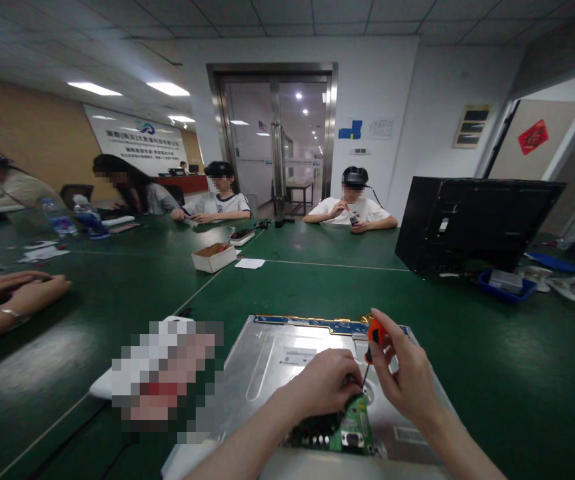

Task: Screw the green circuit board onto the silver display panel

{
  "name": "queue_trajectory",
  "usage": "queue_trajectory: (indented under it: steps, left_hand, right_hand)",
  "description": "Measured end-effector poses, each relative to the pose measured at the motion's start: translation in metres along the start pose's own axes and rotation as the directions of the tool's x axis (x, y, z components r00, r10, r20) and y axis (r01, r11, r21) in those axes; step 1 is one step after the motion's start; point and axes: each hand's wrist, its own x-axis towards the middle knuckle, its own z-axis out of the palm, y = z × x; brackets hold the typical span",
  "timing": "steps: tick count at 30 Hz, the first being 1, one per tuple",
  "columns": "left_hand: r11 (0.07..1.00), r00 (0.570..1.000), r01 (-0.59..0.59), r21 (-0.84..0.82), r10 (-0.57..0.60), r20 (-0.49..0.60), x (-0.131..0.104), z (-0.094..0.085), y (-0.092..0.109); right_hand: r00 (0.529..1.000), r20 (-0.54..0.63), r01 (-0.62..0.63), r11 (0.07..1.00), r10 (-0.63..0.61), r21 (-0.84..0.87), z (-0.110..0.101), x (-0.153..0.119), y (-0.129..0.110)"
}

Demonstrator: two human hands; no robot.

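My right hand (407, 373) grips the orange-and-black handle of a screwdriver (376, 339), whose thin shaft points down at the upper corner of a green circuit board (354, 423). Close by the shaft's tip, my left hand (330, 380) rests with its fingers curled over the board's top edge; what they pinch, if anything, is hidden. The board sits on a silver metal panel (267, 367), the back of a flat display, with a narrow blue circuit strip (297, 322) along its far edge. My left forearm covers part of the board.
A blurred-out white and pink object (167, 367) lies left of the panel. Farther off stand an open white box (213, 259), a black monitor (477, 223) and a blue tray (507, 285). Another person's hands (32, 290) rest at left; several people sit around the green table (327, 287).
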Motion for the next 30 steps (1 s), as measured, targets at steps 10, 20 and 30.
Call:
queue_trajectory:
  steps: [10, 20, 30]
  left_hand:
    - [1.000, 1.000, 0.016, -0.023, -0.016, -0.005, -0.0009, -0.0018, 0.0023]
    - [1.000, 1.000, -0.001, 0.008, 0.001, -0.013, -0.0003, 0.0000, 0.0013]
    - [1.000, 1.000, -0.014, -0.028, 0.014, -0.009, -0.0005, 0.0020, -0.0018]
  right_hand:
    - [0.994, -0.073, 0.074, 0.996, -0.078, -0.059, 0.0045, -0.0001, 0.0041]
    - [0.998, 0.023, 0.049, 0.997, -0.051, 0.065, -0.0048, 0.0032, -0.0031]
    - [0.994, -0.053, 0.094, 0.995, -0.095, -0.021, 0.0036, -0.0002, 0.0040]
